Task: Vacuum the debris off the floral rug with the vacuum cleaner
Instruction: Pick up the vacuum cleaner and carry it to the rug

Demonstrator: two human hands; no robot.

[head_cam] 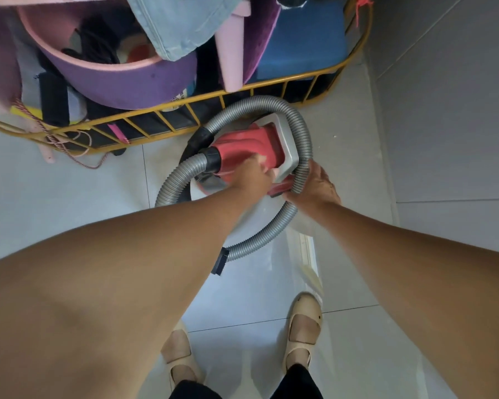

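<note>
A: Where are the hands?

B: Both are down on the vacuum (248, 145). The left hand (254, 175) lies on its red top by the grey handle. Its fingers are blurred, so I can't tell whether it grips or only rests there. The right hand (314, 187) has its fingers curled round the hose (271, 105), just right of the body.

A: So what is the step?

B: Fetching the machine, I'd say, with no cleaning begun. The rug isn't in view at all.

A: How should it be lifted?

B: By the handle, not the hose. The hose loops right round the body, beyond the hands and back toward the feet, and its black end (221, 262) lies loose below the left arm. I'd gather that loop first, or it may drag or catch a shoe (303, 326).

A: And around the hands?

B: The floor (69, 197) is pale glossy tile, likely slippery, so the vacuum should slide easily. Beyond the hands, close to the hose, stands a yellow wire rack (185, 106) stuffed with a rolled purple mat (133, 87) and denim (179, 24). A cord (69, 151) trails from it to the left. A grey wall (458, 110) is to the right, so pull back toward the feet.
</note>
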